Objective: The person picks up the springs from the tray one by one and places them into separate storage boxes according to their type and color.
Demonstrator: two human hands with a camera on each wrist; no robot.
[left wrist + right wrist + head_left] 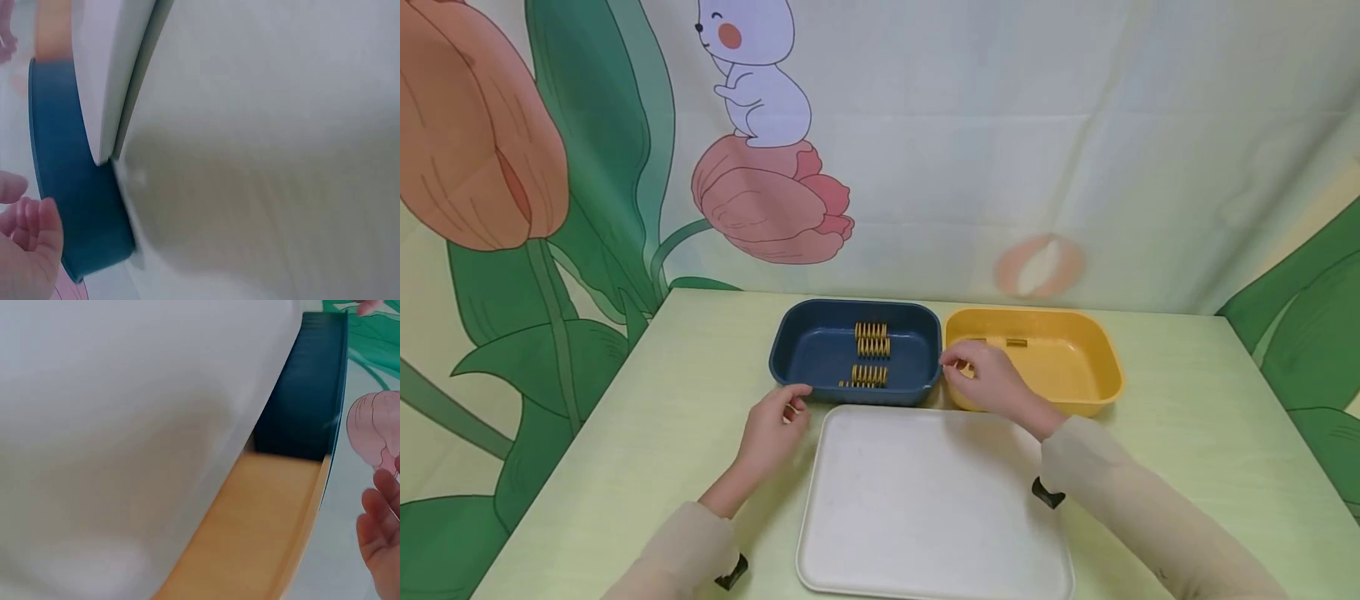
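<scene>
Several gold coil springs (872, 347) lie in the blue bin (805, 354), mostly in its middle and right part. My left hand (772, 429) is at that bin's front left corner, its fingers loosely bent and its fingertips by the rim; whether they touch it I cannot tell. Over the left end of the yellow bin (1075, 367) is my right hand (988, 379), fingers loosely bent, no held thing showing in the right wrist view. A small brass-coloured piece (1017, 342) lies in the yellow bin; others near it are partly hidden by the hand.
A white tray (925, 508) lies in front of both bins, under and between the forearms. The bins stand side by side on the pale green table (685, 367). Behind them hangs a printed curtain (955, 167) with flowers and a white animal.
</scene>
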